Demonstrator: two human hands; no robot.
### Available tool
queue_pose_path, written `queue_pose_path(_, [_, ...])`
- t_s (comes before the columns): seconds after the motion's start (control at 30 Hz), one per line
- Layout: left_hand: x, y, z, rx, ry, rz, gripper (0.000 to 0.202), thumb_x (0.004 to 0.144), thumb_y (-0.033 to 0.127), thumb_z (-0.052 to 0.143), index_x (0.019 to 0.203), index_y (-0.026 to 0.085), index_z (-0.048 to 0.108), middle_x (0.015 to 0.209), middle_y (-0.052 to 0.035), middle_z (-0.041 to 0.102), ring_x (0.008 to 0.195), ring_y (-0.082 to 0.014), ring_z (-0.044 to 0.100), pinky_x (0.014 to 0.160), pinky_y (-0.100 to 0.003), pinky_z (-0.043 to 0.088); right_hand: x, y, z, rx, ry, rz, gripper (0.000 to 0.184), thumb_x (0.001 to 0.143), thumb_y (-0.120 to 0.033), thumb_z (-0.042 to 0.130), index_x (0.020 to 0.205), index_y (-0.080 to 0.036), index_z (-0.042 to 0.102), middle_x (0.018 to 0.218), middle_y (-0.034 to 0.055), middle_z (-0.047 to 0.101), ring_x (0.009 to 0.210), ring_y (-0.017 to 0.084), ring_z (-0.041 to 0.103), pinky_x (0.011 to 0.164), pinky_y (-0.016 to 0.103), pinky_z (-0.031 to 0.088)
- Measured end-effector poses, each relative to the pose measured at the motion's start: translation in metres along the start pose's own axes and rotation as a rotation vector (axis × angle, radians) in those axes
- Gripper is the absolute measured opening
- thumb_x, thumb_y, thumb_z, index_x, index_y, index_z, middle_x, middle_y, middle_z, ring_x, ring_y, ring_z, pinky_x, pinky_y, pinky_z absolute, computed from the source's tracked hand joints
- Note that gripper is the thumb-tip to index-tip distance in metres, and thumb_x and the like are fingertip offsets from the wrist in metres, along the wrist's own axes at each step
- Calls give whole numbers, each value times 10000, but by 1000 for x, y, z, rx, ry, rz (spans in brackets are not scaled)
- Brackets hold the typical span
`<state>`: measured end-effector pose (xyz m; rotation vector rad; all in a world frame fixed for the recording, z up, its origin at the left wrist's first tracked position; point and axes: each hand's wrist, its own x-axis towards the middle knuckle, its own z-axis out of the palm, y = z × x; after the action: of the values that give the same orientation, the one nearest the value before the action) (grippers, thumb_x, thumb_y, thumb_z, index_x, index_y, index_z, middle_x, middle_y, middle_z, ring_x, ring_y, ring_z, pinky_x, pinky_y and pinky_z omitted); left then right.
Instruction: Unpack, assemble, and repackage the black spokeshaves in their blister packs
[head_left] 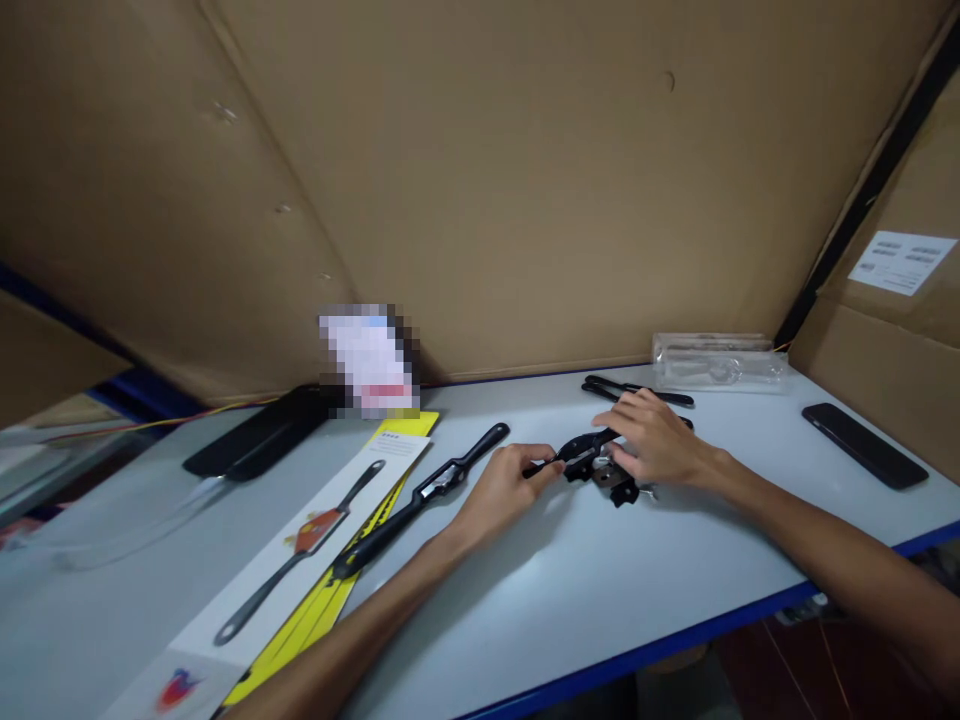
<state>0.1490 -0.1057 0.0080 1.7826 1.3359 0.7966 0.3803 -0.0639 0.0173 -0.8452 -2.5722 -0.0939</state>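
My left hand (506,490) and right hand (651,440) are apart, one at either side of the black spokeshave (579,447) between them. Its long axis runs left to right, the right end slightly farther off. My left fingertips pinch the left handle just beside the body, and my right fingers close around the right handle, so neither hand has to reach for it. Right under the body, on its near side, sit small metal parts (606,478): a flat brownish plate, a dark lobed piece, a bright screw. Whether any are attached, I can't tell.

Across the pale, smooth bench (570,620), from the left: a flat black slab (262,440) with rounded corners, a pale cable at its near edge; a glossy white card (262,550) printed with a spokeshave, lying over a yellow sheet (296,640) with black markings; behind them, a pixelated upright screen (371,360). A second spokeshave (405,512), smooth black with a bright metal middle, slants away to the right, its near end over the yellow sheet. Beyond my right hand lie slim black handles (637,388), then crinkly clear plastic packs (720,363), and a black rounded oblong (865,445) far right. Matte brown cardboard (525,200) walls the far side.
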Motion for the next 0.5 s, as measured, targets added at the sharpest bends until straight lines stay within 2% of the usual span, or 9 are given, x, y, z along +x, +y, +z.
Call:
queue_pose_path(0.1, [0, 0, 2, -26, -37, -26, 344, 766, 473, 566, 597, 178, 617, 485, 58, 331, 469, -93, 261, 469, -246, 174, -1, -3, 1, 6, -88, -9, 198, 852, -171, 544, 976, -169, 699, 873, 86, 675, 807, 227, 568, 764, 362, 397])
queue_pose_path(0.27, [0, -4, 4, -165, -118, -147, 374, 760, 543, 583, 646, 187, 603, 379, 96, 291, 348, -74, 226, 387, -228, 158, -1, -7, -4, 76, -151, 73, 166, 785, -138, 550, 845, -202, 691, 811, 41, 689, 648, 172, 533, 600, 305, 321])
queue_pose_path(0.4, [1, -5, 3, -312, -111, -201, 414, 733, 586, 663, 665, 189, 569, 361, 115, 279, 335, -55, 182, 348, -200, 160, 0, -8, -10, 214, -205, 153, 127, 723, -116, 602, 748, -211, 681, 611, -23, 594, 558, 135, 451, 557, 278, 283])
queue_pose_path(0.5, [-1, 3, 1, -505, -51, -255, 465, 721, 623, 685, 855, 184, 612, 404, 118, 330, 352, -66, 222, 339, -182, 195, 3, -6, -11, 301, -222, 207, 124, 711, -101, 641, 758, -199, 700, 571, -47, 546, 536, 113, 411, 552, 259, 279])
